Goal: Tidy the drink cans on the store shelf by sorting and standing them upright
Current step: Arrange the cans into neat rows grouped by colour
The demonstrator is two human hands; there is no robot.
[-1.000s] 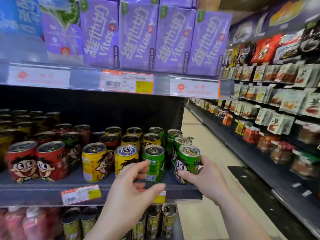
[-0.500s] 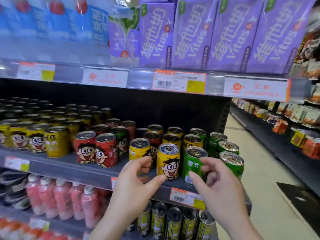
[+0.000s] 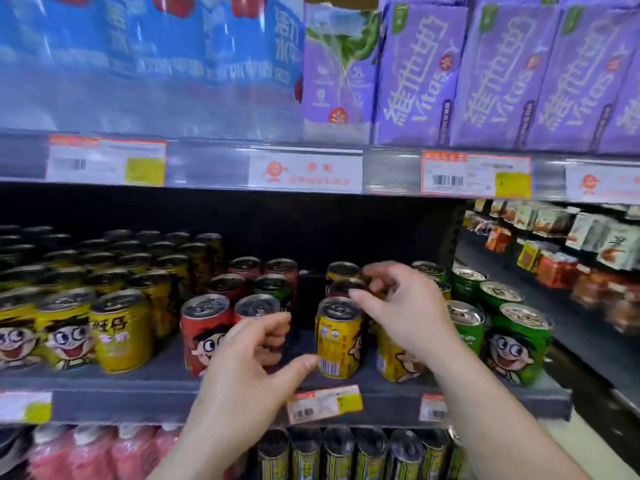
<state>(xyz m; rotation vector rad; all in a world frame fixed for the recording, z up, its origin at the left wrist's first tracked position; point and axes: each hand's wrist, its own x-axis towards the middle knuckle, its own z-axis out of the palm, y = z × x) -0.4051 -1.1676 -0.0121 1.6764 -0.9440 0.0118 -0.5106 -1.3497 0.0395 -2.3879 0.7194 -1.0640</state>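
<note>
cans (image 3: 338, 341) blurred; left hand (image 3: 249, 368) loosely curled, empty; right hand (image 3: 398, 306) grip unclear.

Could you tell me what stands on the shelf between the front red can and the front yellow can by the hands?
In the head view, another red can, partly hidden by the left hand, then bare shelf.

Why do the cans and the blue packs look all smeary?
In the head view the yellow cans at left and the blue packs above are streaked by motion blur; the yellow can in the middle is sharper; glare washes over the shelf strip; the wide lens bends the edges.
</note>
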